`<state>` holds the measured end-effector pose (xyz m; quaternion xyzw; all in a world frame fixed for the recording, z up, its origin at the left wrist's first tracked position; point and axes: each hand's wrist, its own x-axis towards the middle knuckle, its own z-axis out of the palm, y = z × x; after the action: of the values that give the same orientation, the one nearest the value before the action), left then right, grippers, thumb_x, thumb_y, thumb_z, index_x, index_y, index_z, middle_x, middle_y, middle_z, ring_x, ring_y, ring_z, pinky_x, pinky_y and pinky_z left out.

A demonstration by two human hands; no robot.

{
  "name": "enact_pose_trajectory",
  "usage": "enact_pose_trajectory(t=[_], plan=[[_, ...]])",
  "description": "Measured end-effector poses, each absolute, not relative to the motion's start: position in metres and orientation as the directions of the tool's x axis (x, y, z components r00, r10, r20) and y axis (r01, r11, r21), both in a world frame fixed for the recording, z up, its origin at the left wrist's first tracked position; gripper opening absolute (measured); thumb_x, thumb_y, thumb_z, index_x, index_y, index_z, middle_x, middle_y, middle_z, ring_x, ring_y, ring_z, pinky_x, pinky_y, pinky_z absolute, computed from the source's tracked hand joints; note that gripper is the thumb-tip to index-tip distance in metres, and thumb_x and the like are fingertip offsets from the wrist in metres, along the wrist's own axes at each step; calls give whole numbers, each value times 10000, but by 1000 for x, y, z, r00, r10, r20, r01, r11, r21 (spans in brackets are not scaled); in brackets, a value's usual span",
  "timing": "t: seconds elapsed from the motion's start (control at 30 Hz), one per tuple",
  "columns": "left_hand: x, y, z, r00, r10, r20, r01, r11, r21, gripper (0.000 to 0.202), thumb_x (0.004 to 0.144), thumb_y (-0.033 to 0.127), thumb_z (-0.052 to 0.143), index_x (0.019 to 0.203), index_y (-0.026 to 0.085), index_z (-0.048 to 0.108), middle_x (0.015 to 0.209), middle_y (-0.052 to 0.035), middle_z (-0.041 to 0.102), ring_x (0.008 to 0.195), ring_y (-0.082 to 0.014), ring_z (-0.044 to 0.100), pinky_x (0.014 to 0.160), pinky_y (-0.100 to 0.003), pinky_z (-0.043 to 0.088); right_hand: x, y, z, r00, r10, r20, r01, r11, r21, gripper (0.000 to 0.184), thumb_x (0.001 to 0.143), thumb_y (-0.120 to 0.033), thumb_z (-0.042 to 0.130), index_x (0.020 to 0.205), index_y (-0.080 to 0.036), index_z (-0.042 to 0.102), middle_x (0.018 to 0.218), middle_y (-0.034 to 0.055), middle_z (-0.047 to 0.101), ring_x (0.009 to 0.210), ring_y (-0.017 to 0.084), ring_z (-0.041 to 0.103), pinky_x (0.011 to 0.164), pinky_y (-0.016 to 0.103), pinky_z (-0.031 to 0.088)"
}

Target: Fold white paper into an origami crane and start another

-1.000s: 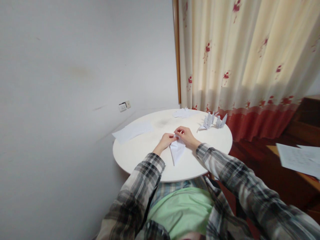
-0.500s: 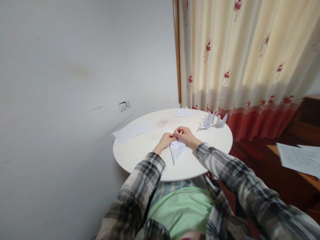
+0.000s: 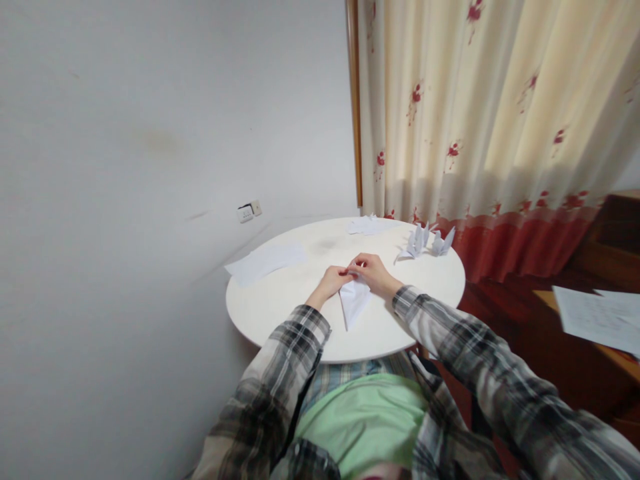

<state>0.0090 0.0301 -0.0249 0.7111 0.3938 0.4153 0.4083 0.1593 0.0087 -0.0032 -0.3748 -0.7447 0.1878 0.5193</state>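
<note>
Currently | hands (image 3: pixel 330 283) pinch folded paper (image 3: pixel 355 305) (white, tapering) | round table (image 3: pixel 280 309)

Left grip (image 3: pixel 331 281) and right grip (image 3: pixel 374 270) pinch folded paper (image 3: pixel 353 307).

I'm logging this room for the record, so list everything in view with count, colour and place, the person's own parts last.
folded paper: one, white, at both hands
paper figures: at least two, white, table's right side
flat paper: count unclear, white, table's left side
paper pieces: count unclear, white, table's far edge
round table: one, white, centre
wall plates: two, white, on wall
wall: one, whitish, left
wooden strip: one, brown, beside curtain
curtain: cream, red flowers and hem, right
marked sheets: at least two, white, far right
floor: reddish-brown, right
left hand: one, bare, on folded paper
right hand: one, bare, on folded paper
sleeves: two, grey plaid
top: one, green, bottom
</note>
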Motion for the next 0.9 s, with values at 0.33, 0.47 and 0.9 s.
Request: enact_pose_trajectory(t=[0.33,0.47,0.9], plan=[[9,30,-24,360,896,260,241,-358,902,311,581,382,656,681,87,665,559,22,559,530,-86,439,503,-207,303,161,9,-1,-135,728,672,360,668,-651,149,711,-240,595,651,-129,673,639,31,632,610,110,532,611,219,387],[10,29,-23,350,901,255,253,-353,901,348,564,428,659,626,87,640,532,29,524,508,-76,408,484,-204,273,161,8,1,-145,731,667,355,668,-654,181,741,-262,568,679,-133,678,661,38,644,633,119,546,625,227,389],[9,30,-22,299,907,298,255,-377,890,318,584,413,651,608,97,635,514,31,510,500,-78,408,477,-204,277,161,17,-6,-183,782,595,386,614,-688,282,795,-372,477,782,-141,639,723,20,614,659,104,510,625,204,361]])
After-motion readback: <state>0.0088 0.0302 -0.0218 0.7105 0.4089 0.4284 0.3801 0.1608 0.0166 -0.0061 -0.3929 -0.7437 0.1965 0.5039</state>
